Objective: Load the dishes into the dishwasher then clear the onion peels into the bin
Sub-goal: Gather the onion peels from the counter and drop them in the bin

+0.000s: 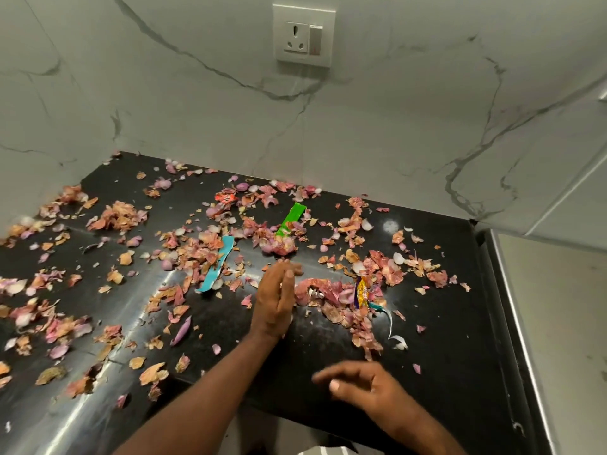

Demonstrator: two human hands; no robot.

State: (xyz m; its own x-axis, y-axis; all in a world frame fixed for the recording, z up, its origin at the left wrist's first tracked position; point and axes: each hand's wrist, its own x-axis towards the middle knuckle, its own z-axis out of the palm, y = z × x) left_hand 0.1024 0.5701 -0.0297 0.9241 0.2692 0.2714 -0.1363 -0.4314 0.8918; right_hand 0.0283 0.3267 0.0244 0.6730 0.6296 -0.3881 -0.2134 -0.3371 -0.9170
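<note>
Edgewise, left hand fingers straight against onion peels.

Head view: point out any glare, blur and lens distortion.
Head view: glare streaks the black countertop at lower left; the right hand is motion-blurred, the left hand slightly; wide-angle distortion bends the backsplash edges.

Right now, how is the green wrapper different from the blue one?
The green wrapper lies farther back, nearer the wall; the blue wrapper lies closer, left of the left hand. The green one looks straight, while the blue one bends along its length. Peels cover the green one's near end; the blue one's upper part is partly covered. Both are flat strips on the black counter.
</note>
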